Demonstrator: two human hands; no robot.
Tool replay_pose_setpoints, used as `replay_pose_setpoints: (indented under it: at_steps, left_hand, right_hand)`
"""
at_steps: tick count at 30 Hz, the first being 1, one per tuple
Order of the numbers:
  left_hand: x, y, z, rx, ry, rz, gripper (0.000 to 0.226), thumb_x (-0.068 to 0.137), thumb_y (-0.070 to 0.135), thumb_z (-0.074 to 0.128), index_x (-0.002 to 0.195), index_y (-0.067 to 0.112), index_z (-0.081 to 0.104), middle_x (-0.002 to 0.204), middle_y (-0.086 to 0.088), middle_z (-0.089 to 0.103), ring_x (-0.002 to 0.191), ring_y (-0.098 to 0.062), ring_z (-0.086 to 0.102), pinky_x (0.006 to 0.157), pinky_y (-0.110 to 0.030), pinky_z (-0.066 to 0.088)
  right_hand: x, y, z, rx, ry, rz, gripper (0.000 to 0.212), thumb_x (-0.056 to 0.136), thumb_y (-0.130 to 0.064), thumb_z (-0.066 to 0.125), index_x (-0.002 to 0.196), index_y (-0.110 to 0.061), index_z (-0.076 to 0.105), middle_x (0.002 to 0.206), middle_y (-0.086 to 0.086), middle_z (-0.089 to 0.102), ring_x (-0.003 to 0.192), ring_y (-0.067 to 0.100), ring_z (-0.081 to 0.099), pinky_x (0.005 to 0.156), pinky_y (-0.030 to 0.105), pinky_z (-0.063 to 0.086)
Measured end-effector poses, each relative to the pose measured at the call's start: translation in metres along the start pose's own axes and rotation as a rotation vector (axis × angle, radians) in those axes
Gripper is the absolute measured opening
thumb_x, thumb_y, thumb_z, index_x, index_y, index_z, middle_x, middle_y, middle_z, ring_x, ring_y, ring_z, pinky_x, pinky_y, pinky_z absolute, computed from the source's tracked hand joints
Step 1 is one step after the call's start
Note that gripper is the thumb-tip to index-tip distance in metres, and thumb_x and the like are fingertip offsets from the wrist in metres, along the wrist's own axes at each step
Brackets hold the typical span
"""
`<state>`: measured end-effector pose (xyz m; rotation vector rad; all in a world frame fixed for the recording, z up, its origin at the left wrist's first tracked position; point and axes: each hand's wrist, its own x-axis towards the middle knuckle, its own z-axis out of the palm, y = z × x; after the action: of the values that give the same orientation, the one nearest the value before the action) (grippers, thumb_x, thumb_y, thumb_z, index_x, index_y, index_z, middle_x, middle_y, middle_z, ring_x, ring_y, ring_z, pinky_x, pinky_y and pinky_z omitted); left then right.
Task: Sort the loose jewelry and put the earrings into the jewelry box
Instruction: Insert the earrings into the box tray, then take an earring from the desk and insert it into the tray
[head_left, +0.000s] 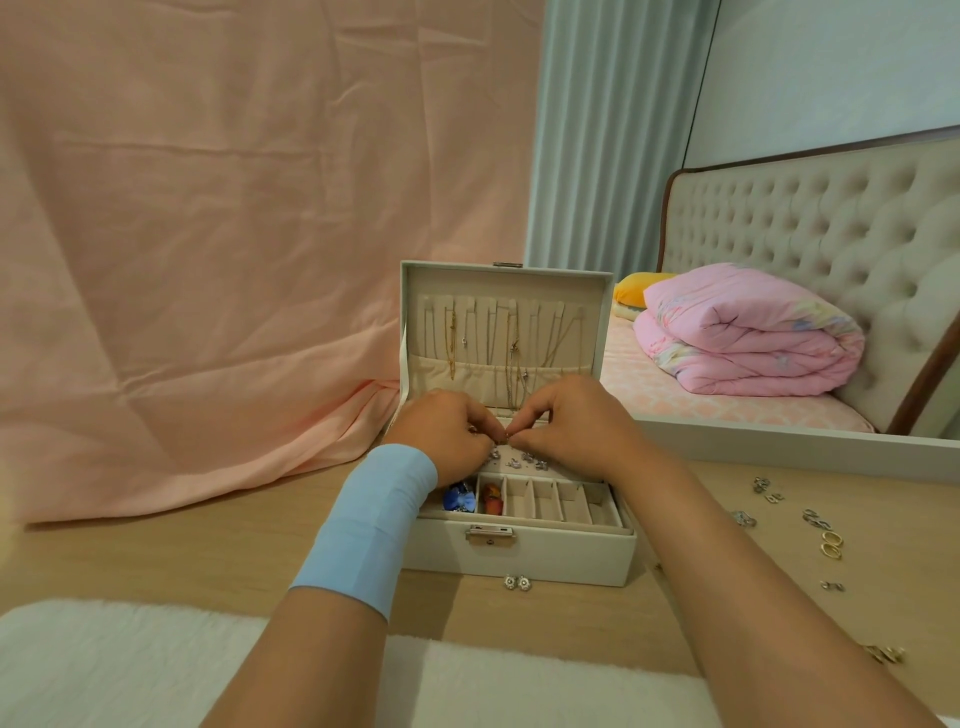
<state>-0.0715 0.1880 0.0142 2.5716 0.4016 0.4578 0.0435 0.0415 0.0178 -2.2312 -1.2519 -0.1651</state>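
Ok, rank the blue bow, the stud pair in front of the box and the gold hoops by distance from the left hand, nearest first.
1. Blue bow: in the jewelry box, front-left compartment, just under the left hand, which pinches a small earring.
2. Stud pair: on the table, before the box.
3. Gold hoops: far right on the table.

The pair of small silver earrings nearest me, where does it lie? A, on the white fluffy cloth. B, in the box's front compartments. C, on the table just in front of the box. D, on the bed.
C: the silver earrings lie on the wooden table, right in front of the jewelry box, below its latch and outside it.
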Motion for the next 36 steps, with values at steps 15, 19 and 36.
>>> replay_pose_setpoints:
  at_steps: [15, 19, 36]
  left_hand:
    - [-0.001, 0.003, 0.001, -0.001, -0.009, 0.009, 0.023, 0.083, 0.023, 0.059, 0.083, 0.041, 0.073, 0.094, 0.015, 0.065, 0.086, -0.004, 0.06, 0.075, -0.023, 0.051]
    - [-0.001, 0.008, 0.0, 0.054, 0.039, 0.018, 0.02, 0.083, 0.03, 0.058, 0.088, 0.043, 0.071, 0.096, 0.018, 0.062, 0.093, -0.006, 0.054, 0.081, -0.025, 0.044]
    - [-0.03, 0.123, 0.067, 0.399, -0.075, 0.535, 0.029, 0.09, 0.039, 0.051, 0.113, 0.037, 0.068, 0.113, 0.014, 0.063, 0.11, -0.012, 0.047, 0.103, -0.031, 0.027]
  right_hand:
    - [-0.001, -0.005, -0.018, 0.063, -0.241, 0.034, 0.046, 0.087, 0.002, 0.055, 0.084, -0.037, 0.079, 0.1, -0.012, 0.072, 0.097, 0.003, 0.063, 0.087, 0.026, 0.05]
    - [-0.006, -0.001, -0.026, 0.117, -0.123, 0.031, 0.037, 0.094, -0.003, 0.057, 0.098, -0.032, 0.08, 0.098, -0.016, 0.069, 0.093, -0.003, 0.061, 0.084, 0.02, 0.047]
    - [-0.134, 0.079, -0.098, -0.028, -0.184, 0.31, 0.021, 0.088, -0.02, 0.07, 0.093, -0.038, 0.08, 0.091, -0.018, 0.073, 0.081, -0.005, 0.066, 0.075, 0.016, 0.05]
